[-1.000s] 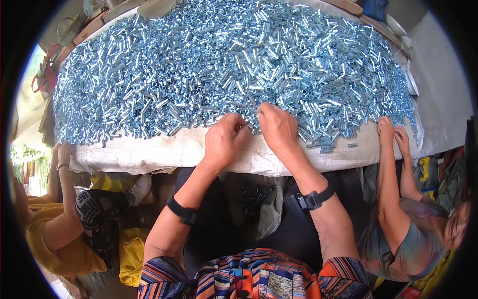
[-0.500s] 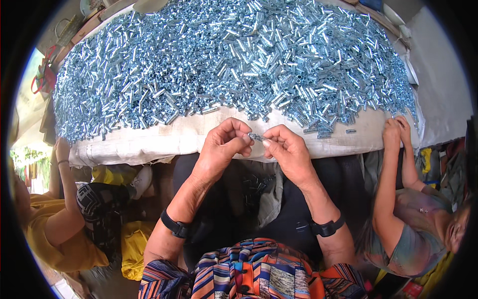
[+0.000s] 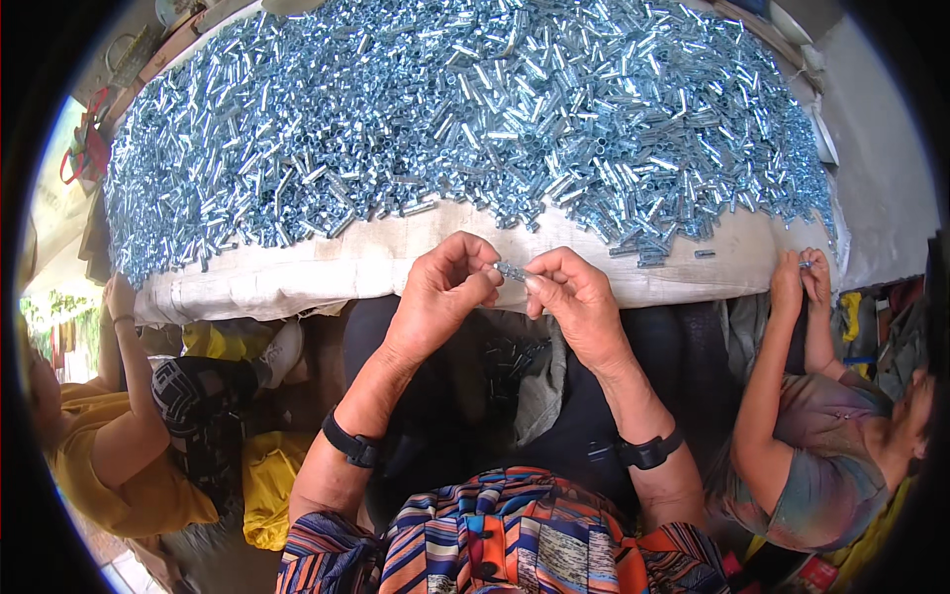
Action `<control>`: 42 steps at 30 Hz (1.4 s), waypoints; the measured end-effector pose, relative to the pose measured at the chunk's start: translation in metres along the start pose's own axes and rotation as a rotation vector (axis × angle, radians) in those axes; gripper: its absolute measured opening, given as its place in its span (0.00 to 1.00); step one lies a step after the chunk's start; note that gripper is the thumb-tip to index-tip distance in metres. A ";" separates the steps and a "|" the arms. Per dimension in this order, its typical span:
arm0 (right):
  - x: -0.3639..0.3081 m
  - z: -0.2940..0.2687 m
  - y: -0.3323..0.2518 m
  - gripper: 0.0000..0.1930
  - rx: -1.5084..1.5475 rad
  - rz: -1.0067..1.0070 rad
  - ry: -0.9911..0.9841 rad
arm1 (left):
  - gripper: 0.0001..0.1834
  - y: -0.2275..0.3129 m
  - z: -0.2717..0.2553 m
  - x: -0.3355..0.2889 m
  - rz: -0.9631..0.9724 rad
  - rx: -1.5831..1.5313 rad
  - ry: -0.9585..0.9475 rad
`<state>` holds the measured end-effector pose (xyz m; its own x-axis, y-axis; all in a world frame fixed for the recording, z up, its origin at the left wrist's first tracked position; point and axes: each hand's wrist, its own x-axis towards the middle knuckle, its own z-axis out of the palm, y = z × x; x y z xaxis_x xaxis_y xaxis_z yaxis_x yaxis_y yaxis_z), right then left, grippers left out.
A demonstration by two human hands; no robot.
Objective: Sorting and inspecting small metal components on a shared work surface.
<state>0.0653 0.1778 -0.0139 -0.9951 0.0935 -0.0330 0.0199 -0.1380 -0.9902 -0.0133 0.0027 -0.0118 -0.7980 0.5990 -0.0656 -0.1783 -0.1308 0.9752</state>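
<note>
Between my two hands, just over the front edge of the table, is a small silvery metal anchor sleeve [image 3: 512, 271]. My left hand [image 3: 445, 289] pinches one end of it between thumb and forefinger. The other end sits in the thumb and fingers of my right hand [image 3: 574, 299]. Fingertips cover both ends, so its full shape is hidden. Beyond my hands spreads a wide heap of bluish-silver metal sleeves and short tubes [image 3: 475, 119]. A lone sleeve [image 3: 704, 253] lies apart from the heap on the pale cloth.
Pale cloth [image 3: 386, 255] covers the table along its near edge. A person in yellow [image 3: 119, 436] sits at the left; another in a grey patterned shirt [image 3: 831, 445] sits at the right, holding a small metal piece. Dark metal pieces [image 3: 510, 366] lie below between my knees.
Both my hands stay nearly in place, still pinching the sleeve, more of which shows now. The person at the right has lifted a small metal piece off the table edge.
</note>
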 end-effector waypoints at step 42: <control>0.081 -0.053 -0.014 0.11 -1.413 -0.217 0.403 | 0.08 -0.023 -0.021 0.050 0.285 1.039 0.297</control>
<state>-0.0108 0.2398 -0.0104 -0.9024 0.2787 0.3286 0.1882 0.9410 -0.2813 -0.0612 0.0186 -0.0422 -0.8637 0.4214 0.2764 0.4900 0.5739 0.6561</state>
